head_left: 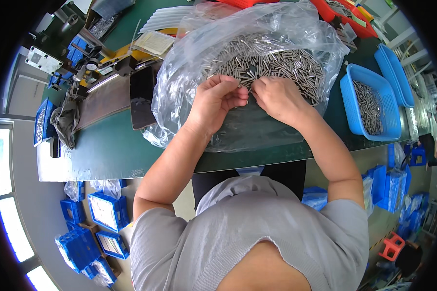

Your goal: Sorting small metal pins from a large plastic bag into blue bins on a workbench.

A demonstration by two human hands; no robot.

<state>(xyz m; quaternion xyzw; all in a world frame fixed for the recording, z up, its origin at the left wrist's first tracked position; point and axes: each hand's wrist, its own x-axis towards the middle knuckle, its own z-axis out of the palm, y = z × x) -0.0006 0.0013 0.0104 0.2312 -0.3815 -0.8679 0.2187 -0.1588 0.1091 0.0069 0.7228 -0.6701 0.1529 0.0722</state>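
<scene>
A large heap of small grey metal pins (296, 65) lies in and on a clear plastic bag (179, 80) spread over the green workbench. At the near edge of the heap my two hands almost meet. My left hand (217, 101) has its thumb and forefinger pinched together, the other fingers curled below. Fingertips of my right hand (280, 99) are pressed together beside it, touching the pins. Whatever sits between the fingertips of either hand is too small to tell apart from the pins behind.
At the right, a blue plastic basket (392, 114) holds more metal pins, beside another blue basket (394, 72). A dark flat phone-like slab (142, 99) lies left of the bag, near a bench fixture with a dial gauge (92, 64). Red bins (359, 22) stand behind.
</scene>
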